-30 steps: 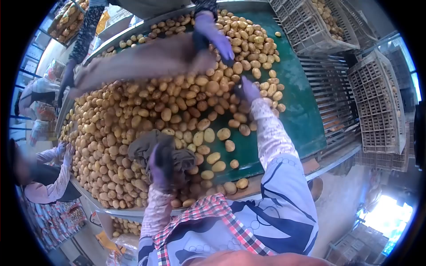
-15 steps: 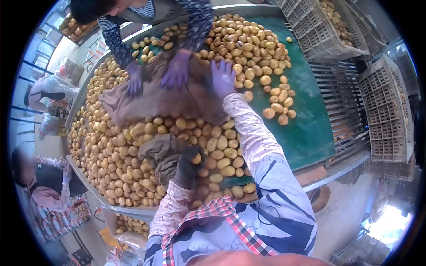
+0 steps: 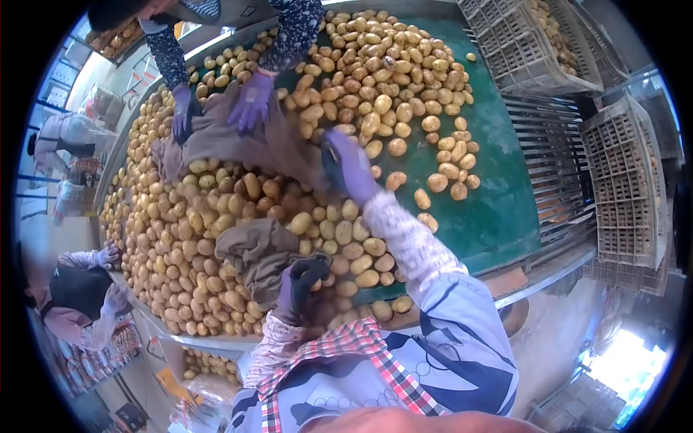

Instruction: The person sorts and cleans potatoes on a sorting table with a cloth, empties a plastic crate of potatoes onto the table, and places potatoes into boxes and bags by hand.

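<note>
Fingers [image 3: 312,266] of the left hand [image 3: 295,284] cup a potato [image 3: 316,286], right hand [image 3: 347,163] I can't tell, looks mid-pick, next probably calls for gentle release.

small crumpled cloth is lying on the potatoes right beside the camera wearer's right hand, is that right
Wrong hand: the small crumpled cloth is lying on the potatoes right beside the camera wearer's left hand, as the head view shows. The right hand is farther forward, by the larger cloth.
</note>
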The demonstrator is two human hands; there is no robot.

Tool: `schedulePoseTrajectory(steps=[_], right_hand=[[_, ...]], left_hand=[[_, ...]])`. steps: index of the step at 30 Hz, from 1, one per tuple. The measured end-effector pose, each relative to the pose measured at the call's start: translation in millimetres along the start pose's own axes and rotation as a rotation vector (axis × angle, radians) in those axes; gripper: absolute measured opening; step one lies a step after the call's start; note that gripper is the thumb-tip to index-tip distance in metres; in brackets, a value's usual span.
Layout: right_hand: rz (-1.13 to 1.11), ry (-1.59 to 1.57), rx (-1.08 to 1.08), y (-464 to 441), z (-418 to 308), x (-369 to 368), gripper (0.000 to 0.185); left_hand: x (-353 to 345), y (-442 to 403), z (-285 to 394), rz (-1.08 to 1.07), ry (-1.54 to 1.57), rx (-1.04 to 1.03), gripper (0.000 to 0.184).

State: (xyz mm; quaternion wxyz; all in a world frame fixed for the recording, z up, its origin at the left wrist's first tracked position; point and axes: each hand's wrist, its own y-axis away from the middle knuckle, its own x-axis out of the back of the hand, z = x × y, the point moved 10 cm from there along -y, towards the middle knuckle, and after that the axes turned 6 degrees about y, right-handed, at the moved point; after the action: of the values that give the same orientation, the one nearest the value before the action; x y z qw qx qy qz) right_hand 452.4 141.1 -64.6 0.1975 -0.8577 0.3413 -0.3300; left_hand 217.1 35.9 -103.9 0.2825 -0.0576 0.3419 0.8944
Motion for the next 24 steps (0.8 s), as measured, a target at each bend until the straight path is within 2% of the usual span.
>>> schedulePoseTrajectory(steps=[1,3,4,5,7,9,11,13,14,17,18,19,20,22,23,24], right_hand=[[-0.045,0.142,-0.008,-26.5,8.2,-10.3,0.028],[-0.193,0.335,-0.009,-61.9,28.4,-48.1,0.033],[-0.303,0.389,-0.001,-64.6,46.5,-79.5,0.034],[-0.419,0.443,0.01,-66.5,47.7,-100.4,0.036],[-0.411,0.492,-0.07,-54.2,45.1,-121.1,0.04],[-0.689,0.473,-0.148,-21.4,17.1,-134.0,0.041],[-0.665,0.409,-0.138,15.9,-0.9,-130.3,0.04],[-0.599,0.177,-0.099,39.6,-8.2,-104.2,0.039],[-0.553,0.065,-0.082,48.4,-13.7,-89.4,0.04],[-0.486,-0.173,-0.214,71.3,-64.7,-25.0,0.039],[-0.634,-0.659,-0.677,89.9,-72.8,-20.4,0.038],[-0.64,-0.812,-0.809,102.9,-75.7,-10.3,0.036],[-0.583,-0.869,-0.857,114.0,-65.8,5.3,0.034],[-0.259,-0.777,-0.903,118.8,-13.7,60.0,0.032],[-0.069,-0.631,-1.077,106.5,-11.4,113.4,0.029],[0.246,-0.928,-1.301,142.2,32.5,130.1,0.031]], left_hand=[[-0.2,-1.3,-0.8,0.024,0.04,0.039,0.014],[-1.2,-5.3,21.8,0.019,-0.33,-0.316,0.014],[-17.6,5.6,49.1,-0.026,-0.569,-0.574,0.015],[-10.7,-1.5,35.3,-0.052,-0.369,-0.37,0.015],[4.5,-4.7,3.3,0.02,0.072,0.021,0.015],[-4.9,11.2,-3.0,0.066,0.283,0.162,0.014],[-5.7,13.7,-14.4,0.048,0.463,0.244,0.016],[3.0,1.4,10.0,-0.024,0.165,-0.034,0.021],[-0.9,-1.2,38.9,-0.068,-0.215,-0.335,0.026],[-10.4,-12.5,14.7,-0.017,0.135,-0.084,0.028],[-12.9,-11.1,11.7,-0.013,0.121,-0.086,0.029],[-12.5,-11.3,10.9,-0.01,0.102,-0.093,0.029],[-9.4,-11.7,11.9,-0.005,0.079,-0.104,0.03],[-0.1,-9.9,17.4,0.024,0.035,-0.145,0.032],[-1.9,-2.4,23.0,0.013,0.079,-0.173,0.032],[-3.7,5.1,28.6,0.001,0.124,-0.201,0.031]])
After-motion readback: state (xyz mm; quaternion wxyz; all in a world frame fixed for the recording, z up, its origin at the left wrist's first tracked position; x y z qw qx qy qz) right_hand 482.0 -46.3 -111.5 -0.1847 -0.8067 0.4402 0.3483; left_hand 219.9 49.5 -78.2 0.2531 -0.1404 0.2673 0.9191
